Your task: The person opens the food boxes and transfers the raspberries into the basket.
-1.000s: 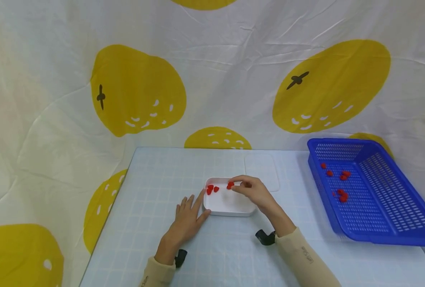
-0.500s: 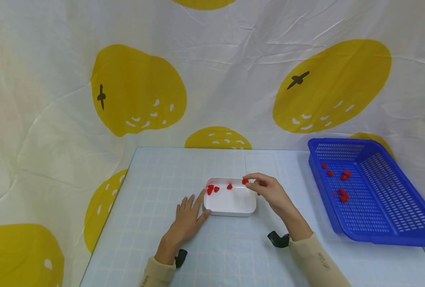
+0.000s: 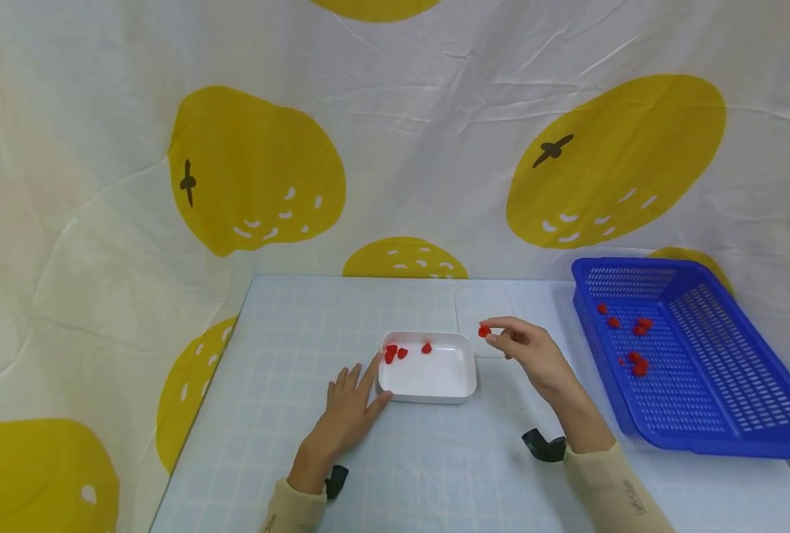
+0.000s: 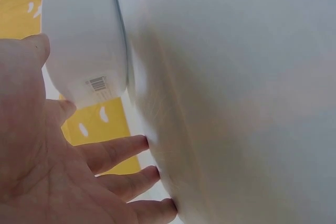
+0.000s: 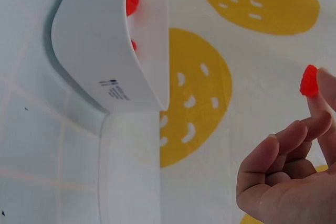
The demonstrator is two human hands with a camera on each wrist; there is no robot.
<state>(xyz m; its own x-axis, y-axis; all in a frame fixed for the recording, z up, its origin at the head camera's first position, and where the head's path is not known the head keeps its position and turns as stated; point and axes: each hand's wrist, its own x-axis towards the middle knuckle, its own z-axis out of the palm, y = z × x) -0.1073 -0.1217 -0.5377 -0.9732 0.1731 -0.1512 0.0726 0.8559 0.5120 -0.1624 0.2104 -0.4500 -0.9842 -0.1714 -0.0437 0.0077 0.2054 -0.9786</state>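
A white tray [image 3: 428, 377] stands on the table with several red raspberries [image 3: 426, 348] in it, most of them near its left end. My left hand [image 3: 349, 411] has its fingers spread, thumb and index fingertip touching the tray's left side; the left wrist view shows the other fingertips on the table. My right hand [image 3: 534, 355], to the right of the tray, pinches one red raspberry [image 3: 484, 331] between thumb and index finger. In the right wrist view that raspberry [image 5: 309, 81] is held apart from the tray [image 5: 94, 40].
A blue perforated basket [image 3: 694, 437] with several red raspberries [image 3: 640, 366] stands at the right. Behind my right hand a clear, flat rounded lid or sheet [image 3: 484, 300] lies on the table. A curtain with yellow fruit shapes hangs behind.
My right hand has lifted one raspberry from the tray and moved it right, beyond the tray's edge. Another raspberry stays where the hand was. My left hand has not moved.
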